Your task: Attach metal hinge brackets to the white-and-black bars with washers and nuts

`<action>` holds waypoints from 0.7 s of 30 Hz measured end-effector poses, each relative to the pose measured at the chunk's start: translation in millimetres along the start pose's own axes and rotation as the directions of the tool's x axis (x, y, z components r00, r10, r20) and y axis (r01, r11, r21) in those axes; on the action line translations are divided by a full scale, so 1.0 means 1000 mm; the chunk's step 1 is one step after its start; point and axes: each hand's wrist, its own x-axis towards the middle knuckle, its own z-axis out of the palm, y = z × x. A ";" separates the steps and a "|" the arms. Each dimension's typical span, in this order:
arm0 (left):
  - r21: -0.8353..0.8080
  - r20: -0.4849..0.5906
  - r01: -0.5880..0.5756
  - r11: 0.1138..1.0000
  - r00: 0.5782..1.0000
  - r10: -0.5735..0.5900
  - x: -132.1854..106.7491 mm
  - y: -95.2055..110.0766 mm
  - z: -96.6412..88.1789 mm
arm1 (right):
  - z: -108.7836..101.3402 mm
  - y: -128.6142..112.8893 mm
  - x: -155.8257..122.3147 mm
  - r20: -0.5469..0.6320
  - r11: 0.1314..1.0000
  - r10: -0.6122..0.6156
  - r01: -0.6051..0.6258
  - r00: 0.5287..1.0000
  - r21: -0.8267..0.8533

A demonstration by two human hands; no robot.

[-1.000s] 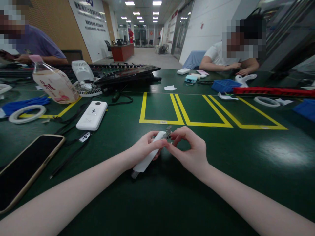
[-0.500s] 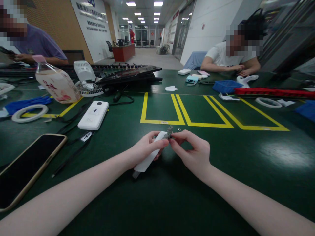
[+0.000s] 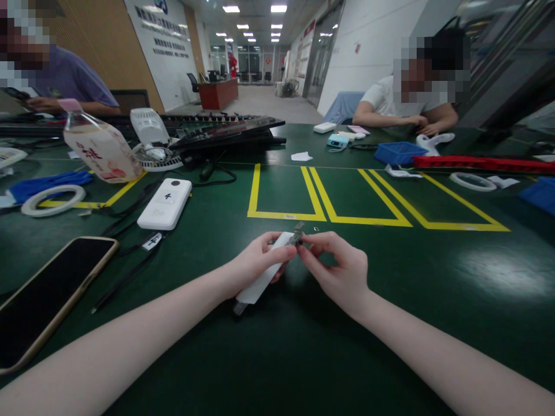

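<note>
My left hand (image 3: 254, 267) is closed around a slim white stick-shaped device (image 3: 262, 280) that lies slanted just above the green table (image 3: 277, 358). A small grey metal part (image 3: 297, 233) sticks out of the device's far end. My right hand (image 3: 340, 271) pinches at that end with thumb and forefinger, its other fingers curled. A tiny pale piece (image 3: 315, 229) lies on the table just beyond my fingers.
A phone (image 3: 47, 294) lies at the near left, with a white power bank (image 3: 165, 203), black cables, a tape roll (image 3: 52, 200) and a bottle (image 3: 100, 147) behind it. Yellow tape boxes (image 3: 347, 196) mark the middle. Two other people sit at the far side, by a keyboard (image 3: 225, 130) and blue tray (image 3: 399, 151).
My right hand has drawn its fingers in tighter at the device's tip and shifted slightly. The left hand and the white device have stayed in place.
</note>
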 end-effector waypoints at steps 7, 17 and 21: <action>-0.050 0.009 -0.118 0.992 0.993 0.118 -0.001 -0.003 0.001 | 0.005 0.000 0.002 0.022 0.897 0.327 -0.318 0.945 0.306; -0.021 0.006 -0.220 0.975 0.975 0.220 0.003 -0.013 -0.005 | 0.016 -0.003 0.002 0.341 0.604 0.537 -0.634 0.772 0.483; -0.019 -0.018 -0.224 0.974 0.974 0.224 0.002 -0.013 -0.003 | 0.015 -0.012 0.002 0.373 0.503 0.569 -0.669 0.733 0.547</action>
